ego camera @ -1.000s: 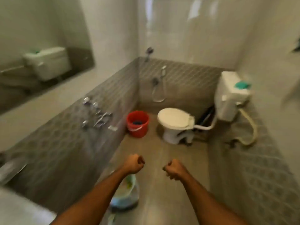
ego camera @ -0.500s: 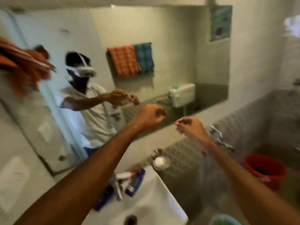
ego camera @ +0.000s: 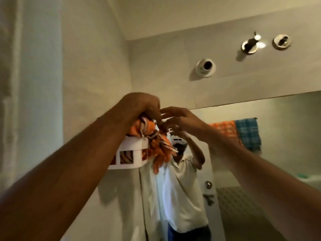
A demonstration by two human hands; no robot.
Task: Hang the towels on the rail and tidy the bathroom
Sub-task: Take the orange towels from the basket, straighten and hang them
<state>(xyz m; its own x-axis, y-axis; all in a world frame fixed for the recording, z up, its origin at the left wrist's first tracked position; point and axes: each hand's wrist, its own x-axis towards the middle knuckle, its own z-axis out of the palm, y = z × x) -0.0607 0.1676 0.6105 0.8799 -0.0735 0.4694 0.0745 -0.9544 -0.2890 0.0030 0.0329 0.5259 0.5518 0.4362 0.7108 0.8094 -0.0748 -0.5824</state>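
You are looking up into the corner, where a white corner shelf (ego camera: 132,150) is sitting on the wall just left of the mirror (ego camera: 286,162). An orange striped towel (ego camera: 159,146) is lying bundled in that shelf, heaping above its rim, showing through the cut-outs and spilling over the right end in a hanging tail. Your left forearm is crossing in front of the shelf's left part and hiding it. Above the mirror, a round white fitting (ego camera: 205,67) is sticking out of the wall, with two shiny round fittings further right. In the mirror, an orange checked towel (ego camera: 225,128) and a blue checked towel (ego camera: 248,134) are hanging side by side on a rail (ego camera: 246,118), and a door handle (ego camera: 209,199) is showing lower down.

Your left hand (ego camera: 142,105) is sitting on top of the bundle, fingers curling down into the cloth and gripping it. Your right hand (ego camera: 182,119) is reaching in from the right with fingers spread wide, holding nothing. Its blurred tips are just beside the bundle; touching or not, you cannot tell.
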